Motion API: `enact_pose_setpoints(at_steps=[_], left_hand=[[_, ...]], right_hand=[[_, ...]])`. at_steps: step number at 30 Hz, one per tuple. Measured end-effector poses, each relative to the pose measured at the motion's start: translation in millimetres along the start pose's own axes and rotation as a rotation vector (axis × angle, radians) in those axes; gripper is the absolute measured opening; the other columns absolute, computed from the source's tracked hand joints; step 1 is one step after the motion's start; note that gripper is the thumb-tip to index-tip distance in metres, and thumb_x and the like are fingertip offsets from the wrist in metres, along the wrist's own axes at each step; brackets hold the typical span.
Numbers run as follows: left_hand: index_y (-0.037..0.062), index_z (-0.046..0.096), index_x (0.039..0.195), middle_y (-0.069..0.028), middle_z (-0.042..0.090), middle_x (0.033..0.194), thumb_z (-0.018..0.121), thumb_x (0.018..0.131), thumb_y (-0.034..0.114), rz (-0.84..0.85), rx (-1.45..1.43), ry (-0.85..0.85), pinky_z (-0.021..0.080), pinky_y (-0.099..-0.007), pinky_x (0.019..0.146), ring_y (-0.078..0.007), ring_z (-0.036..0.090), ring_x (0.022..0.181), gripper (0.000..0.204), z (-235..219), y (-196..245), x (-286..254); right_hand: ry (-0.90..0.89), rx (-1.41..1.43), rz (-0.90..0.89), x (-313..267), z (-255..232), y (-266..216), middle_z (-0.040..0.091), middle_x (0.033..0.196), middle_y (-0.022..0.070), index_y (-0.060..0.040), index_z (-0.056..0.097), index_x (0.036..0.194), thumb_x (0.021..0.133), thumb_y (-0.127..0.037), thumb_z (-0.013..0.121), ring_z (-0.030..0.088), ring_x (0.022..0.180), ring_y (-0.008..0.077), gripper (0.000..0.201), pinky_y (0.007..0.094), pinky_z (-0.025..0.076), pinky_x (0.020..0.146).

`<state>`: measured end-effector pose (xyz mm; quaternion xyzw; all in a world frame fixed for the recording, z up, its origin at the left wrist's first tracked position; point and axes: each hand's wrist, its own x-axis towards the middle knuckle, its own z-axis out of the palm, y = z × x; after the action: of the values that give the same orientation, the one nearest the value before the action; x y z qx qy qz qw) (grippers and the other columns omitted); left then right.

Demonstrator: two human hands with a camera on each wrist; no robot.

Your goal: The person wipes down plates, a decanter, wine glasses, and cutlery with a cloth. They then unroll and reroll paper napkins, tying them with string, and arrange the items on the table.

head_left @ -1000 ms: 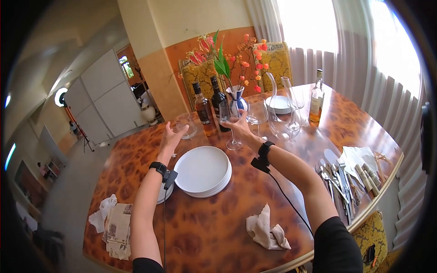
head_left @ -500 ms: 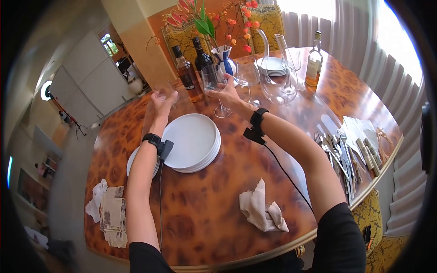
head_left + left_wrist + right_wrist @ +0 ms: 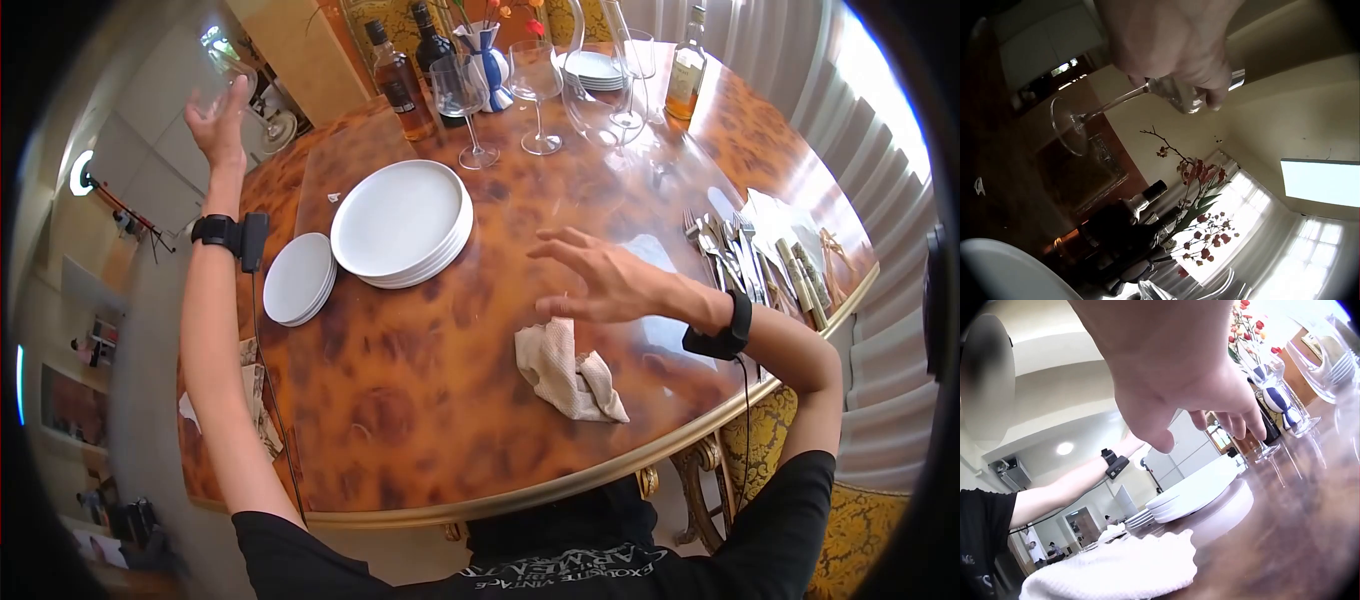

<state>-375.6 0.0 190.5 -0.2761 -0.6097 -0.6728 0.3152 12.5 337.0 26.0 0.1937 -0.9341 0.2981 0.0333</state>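
Raised at the upper left in the head view, my left hand (image 3: 218,135) grips the bowl of a stemmed glass (image 3: 279,128). In the left wrist view the fingers of the left hand (image 3: 1169,47) curl round that bowl, and the glass foot (image 3: 1068,127) points left, so it is tilted. My right hand (image 3: 610,282) hovers with spread fingers, holding nothing, above and behind a crumpled beige cloth (image 3: 565,372). In the right wrist view the right hand (image 3: 1179,375) is over the table, with the cloth (image 3: 1116,569) below.
Large plates (image 3: 400,220) and small plates (image 3: 298,280) are stacked centre-left. Behind stand two more stemmed glasses (image 3: 478,155), a brown bottle (image 3: 400,85), a vase (image 3: 488,70) and a decanter (image 3: 600,120). Cutlery (image 3: 725,250) lies right; papers (image 3: 258,410) lie left.
My left hand has lifted its glass up and to the left. My right hand has left the other glass and moved back towards the cloth. The head view has tilted down.
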Motion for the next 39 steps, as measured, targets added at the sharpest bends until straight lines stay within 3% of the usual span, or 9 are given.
enact_pose_setpoints(at_steps=[7,11,16,19,24,27,31,33,39], left_hand=[[0.0007,0.026,0.136,-0.0304,0.049,0.130,0.077,0.083,0.011,0.227,-0.211,-0.244,0.054,-0.0474,0.091,-0.0345,0.065,0.097,0.075,-9,126,-21],[0.0002,0.029,0.133,-0.0297,0.057,0.120,0.076,0.084,0.017,0.281,-0.168,-0.280,0.055,-0.0446,0.087,-0.0326,0.066,0.090,0.069,7,185,-74],[0.0033,0.040,0.127,-0.0204,0.061,0.113,0.072,0.087,0.035,-0.136,-0.371,-0.387,0.055,-0.0375,0.079,-0.0249,0.065,0.092,0.060,60,212,-203],[0.0057,0.048,0.123,-0.0106,0.059,0.110,0.072,0.086,0.038,-0.422,-0.600,-0.361,0.056,-0.0334,0.071,-0.0192,0.063,0.096,0.054,103,205,-253],[0.0035,0.048,0.130,-0.0125,0.059,0.122,0.053,0.093,0.052,-0.573,-0.671,-0.218,0.050,-0.0354,0.089,-0.0222,0.062,0.104,0.061,112,180,-259],[0.0037,0.044,0.137,-0.0125,0.054,0.132,0.040,0.095,0.059,-0.664,-0.753,-0.268,0.048,-0.0380,0.096,-0.0253,0.060,0.113,0.070,104,185,-262],[0.0083,0.045,0.138,-0.0114,0.054,0.134,0.034,0.099,0.054,-0.709,-0.786,-0.293,0.047,-0.0405,0.101,-0.0279,0.058,0.119,0.061,99,182,-266],[0.0025,0.055,0.125,-0.0134,0.067,0.109,0.039,0.096,0.059,-0.874,-0.931,-0.392,0.060,-0.0356,0.068,-0.0211,0.069,0.092,0.065,93,174,-265],[0.0019,0.055,0.123,-0.0154,0.067,0.104,0.045,0.095,0.060,-0.870,-0.822,-0.432,0.059,-0.0312,0.059,-0.0181,0.068,0.086,0.065,99,176,-275]], right_hand=[[-0.148,-0.425,-0.217,-71,56,-43,0.034,0.150,0.0210,-0.0203,0.047,0.140,0.082,-0.045,0.069,0.041,0.131,0.0468,0.067,0.0492,0.039,0.107],[-0.184,-0.353,-0.106,-57,58,-31,0.058,0.112,0.0100,-0.0122,0.061,0.111,0.082,-0.021,0.066,0.057,0.108,0.0345,0.031,0.0451,0.051,0.084],[0.667,0.543,0.008,1,-25,-93,0.064,0.103,0.0154,-0.0006,0.059,0.116,0.089,-0.005,0.054,0.063,0.095,0.0304,0.028,0.0353,0.050,0.082],[0.970,0.253,-0.336,57,-39,-97,0.064,0.109,0.0046,-0.0026,0.051,0.136,0.100,-0.011,0.047,0.060,0.094,0.0109,0.037,0.0262,0.048,0.082],[1.111,0.273,-0.328,77,-33,-137,0.045,0.143,0.0251,0.0037,0.054,0.132,0.095,-0.017,0.049,0.039,0.137,0.0371,0.043,0.0420,0.027,0.116],[1.240,-0.256,-0.663,74,-28,-133,0.058,0.124,0.0192,-0.0039,0.060,0.125,0.086,-0.005,0.057,0.056,0.113,0.0345,0.039,0.0362,0.044,0.099],[0.951,-0.190,-0.878,91,-40,-106,0.047,0.140,0.0254,0.0034,0.054,0.132,0.092,-0.014,0.052,0.042,0.134,0.0416,0.044,0.0450,0.029,0.114],[0.980,-0.230,-0.905,96,-43,-98,0.047,0.138,0.0273,0.0027,0.055,0.131,0.089,-0.010,0.056,0.043,0.133,0.0409,0.044,0.0439,0.032,0.111],[1.064,0.960,-0.474,92,-18,-109,0.055,0.131,0.0134,0.0069,0.047,0.134,0.102,-0.011,0.047,0.054,0.114,0.0156,0.037,0.0279,0.043,0.097]])
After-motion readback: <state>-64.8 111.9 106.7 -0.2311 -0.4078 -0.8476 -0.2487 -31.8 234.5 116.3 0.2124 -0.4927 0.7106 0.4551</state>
